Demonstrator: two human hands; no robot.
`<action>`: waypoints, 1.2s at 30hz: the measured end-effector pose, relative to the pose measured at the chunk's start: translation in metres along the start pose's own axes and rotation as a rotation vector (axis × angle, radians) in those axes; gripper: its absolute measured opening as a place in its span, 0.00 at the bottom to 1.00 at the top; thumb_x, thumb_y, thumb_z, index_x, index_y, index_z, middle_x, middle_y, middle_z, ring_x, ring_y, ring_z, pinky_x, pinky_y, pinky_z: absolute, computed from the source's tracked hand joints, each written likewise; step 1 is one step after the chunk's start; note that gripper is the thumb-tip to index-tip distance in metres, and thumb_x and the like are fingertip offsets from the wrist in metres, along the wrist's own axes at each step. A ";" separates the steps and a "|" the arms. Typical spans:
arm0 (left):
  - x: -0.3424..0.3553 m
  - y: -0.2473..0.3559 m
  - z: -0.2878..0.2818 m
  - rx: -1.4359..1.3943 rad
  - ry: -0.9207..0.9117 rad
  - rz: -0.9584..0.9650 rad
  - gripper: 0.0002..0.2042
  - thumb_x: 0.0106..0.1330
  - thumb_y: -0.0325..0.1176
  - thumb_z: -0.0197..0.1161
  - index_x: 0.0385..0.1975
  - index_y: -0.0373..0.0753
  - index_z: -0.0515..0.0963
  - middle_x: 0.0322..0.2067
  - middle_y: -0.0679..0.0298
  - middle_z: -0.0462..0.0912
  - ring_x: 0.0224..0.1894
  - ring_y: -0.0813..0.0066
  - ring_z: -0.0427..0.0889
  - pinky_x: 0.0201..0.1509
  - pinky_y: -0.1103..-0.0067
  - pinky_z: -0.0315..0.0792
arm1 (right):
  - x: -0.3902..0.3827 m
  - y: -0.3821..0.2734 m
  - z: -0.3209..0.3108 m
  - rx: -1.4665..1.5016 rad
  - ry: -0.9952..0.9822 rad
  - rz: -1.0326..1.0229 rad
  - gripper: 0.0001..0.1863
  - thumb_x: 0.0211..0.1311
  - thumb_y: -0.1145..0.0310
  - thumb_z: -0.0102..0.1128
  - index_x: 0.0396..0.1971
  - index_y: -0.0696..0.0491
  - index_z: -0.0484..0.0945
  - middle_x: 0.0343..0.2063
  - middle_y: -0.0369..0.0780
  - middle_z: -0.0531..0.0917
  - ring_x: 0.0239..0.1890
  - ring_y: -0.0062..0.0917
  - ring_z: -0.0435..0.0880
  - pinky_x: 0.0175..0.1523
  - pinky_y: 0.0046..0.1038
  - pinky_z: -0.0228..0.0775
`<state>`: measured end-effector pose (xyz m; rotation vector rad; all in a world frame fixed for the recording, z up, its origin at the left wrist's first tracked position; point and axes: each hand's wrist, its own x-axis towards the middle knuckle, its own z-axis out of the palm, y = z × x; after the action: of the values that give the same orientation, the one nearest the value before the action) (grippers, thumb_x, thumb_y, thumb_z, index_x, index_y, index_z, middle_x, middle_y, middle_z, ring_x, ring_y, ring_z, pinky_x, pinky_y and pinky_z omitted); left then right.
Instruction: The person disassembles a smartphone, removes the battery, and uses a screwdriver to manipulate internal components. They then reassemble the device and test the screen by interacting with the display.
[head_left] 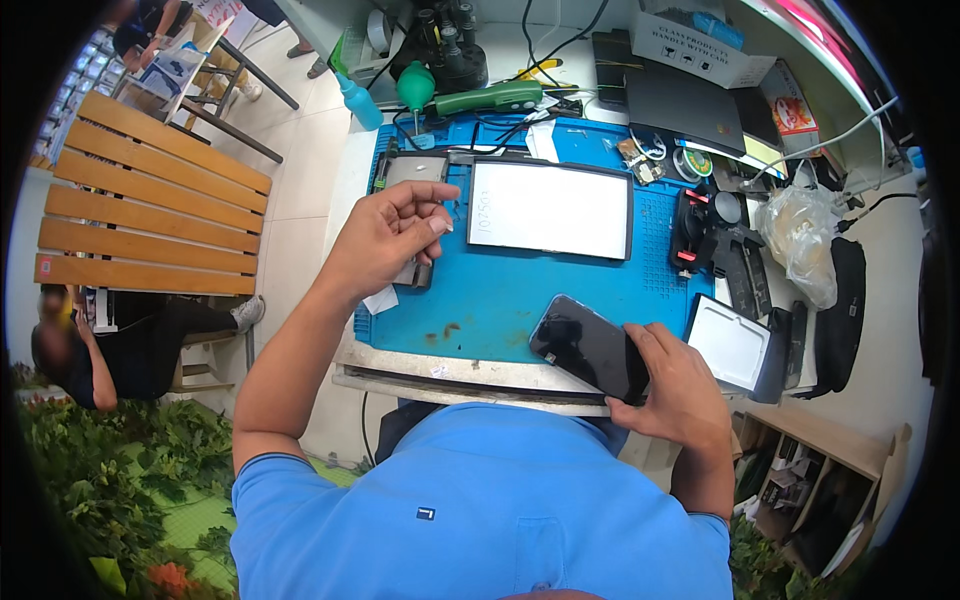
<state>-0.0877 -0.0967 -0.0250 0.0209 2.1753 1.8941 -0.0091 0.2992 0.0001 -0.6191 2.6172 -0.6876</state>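
Note:
A dark smartphone (588, 345) lies tilted at the near edge of the blue work mat (500, 300), its glossy face up. The fingers and thumb of my right hand (682, 388) close round its right end. My left hand (400, 232) is raised over the left side of the mat, thumb and fingers curled together. A tiny pale speck shows at the fingertips, too small to name. Under that hand sits a grey flat box (418, 172), partly covered. Beside it, a shallow black-rimmed tray (550, 210) with a white, handwritten surface rests on the mat.
Behind the mat lie a green tool (488, 98), a green air blower (415, 86), a blue bottle (358, 102) and cables. At right are a black-and-red clamp (692, 232), a white-lined box (728, 342) and a plastic bag (800, 240). Other people are at left, near a slatted bench (150, 230).

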 end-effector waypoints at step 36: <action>-0.032 0.007 0.111 0.901 -0.434 0.529 0.43 0.45 0.30 0.87 0.69 0.47 0.78 0.66 0.59 0.79 0.67 0.54 0.81 0.69 0.65 0.81 | -0.010 -0.041 0.000 -0.224 -0.012 -0.029 0.41 0.48 0.52 0.78 0.59 0.65 0.79 0.47 0.52 0.84 0.52 0.50 0.87 0.60 0.45 0.80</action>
<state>-0.0355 0.0065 -0.0257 1.1319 2.6117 0.7734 0.0124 0.2722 0.0241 -0.7237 2.7005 -0.3992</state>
